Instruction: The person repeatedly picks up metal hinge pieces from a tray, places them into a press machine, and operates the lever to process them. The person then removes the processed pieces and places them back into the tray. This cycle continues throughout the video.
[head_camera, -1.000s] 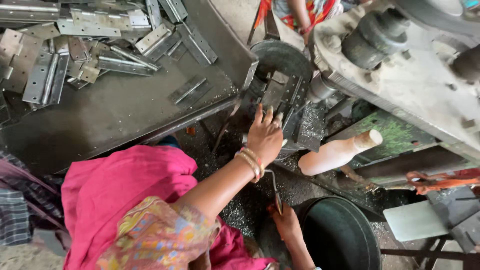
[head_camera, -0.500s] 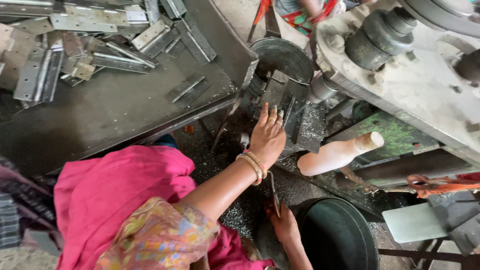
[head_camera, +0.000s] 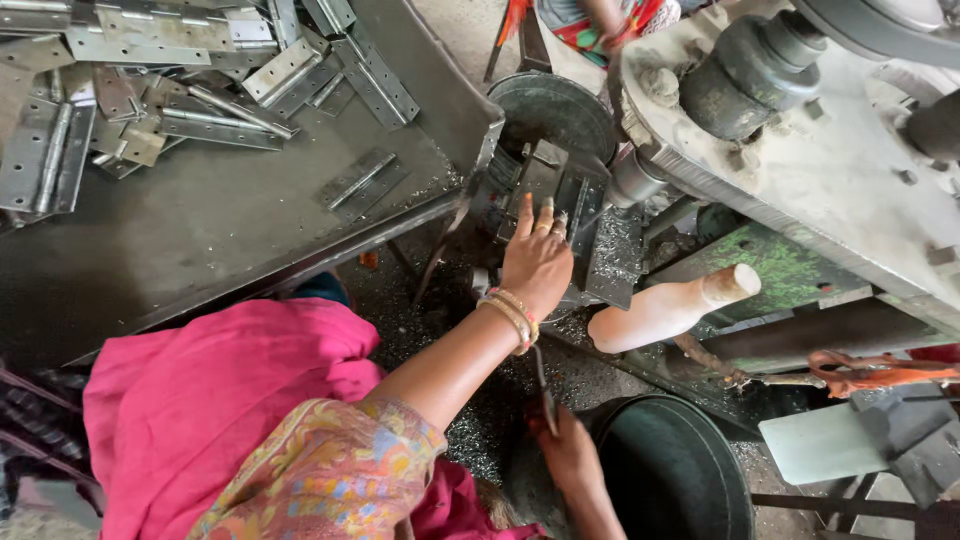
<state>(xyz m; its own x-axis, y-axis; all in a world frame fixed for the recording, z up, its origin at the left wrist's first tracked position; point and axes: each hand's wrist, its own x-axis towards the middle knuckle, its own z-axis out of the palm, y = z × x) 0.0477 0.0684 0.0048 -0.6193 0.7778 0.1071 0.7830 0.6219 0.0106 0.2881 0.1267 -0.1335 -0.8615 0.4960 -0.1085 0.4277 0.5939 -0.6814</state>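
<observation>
Item: my left hand (head_camera: 538, 262), fingers spread flat on the grey steel press die (head_camera: 545, 185), holding nothing visible. Right hand (head_camera: 570, 455) grips a thin metal rod (head_camera: 541, 385).

Soft daylight — sharp centre, dim lower edges.

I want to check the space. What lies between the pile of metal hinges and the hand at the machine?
Head view: one lone hinge on the dark tray, then the tray's raised edge.
</observation>
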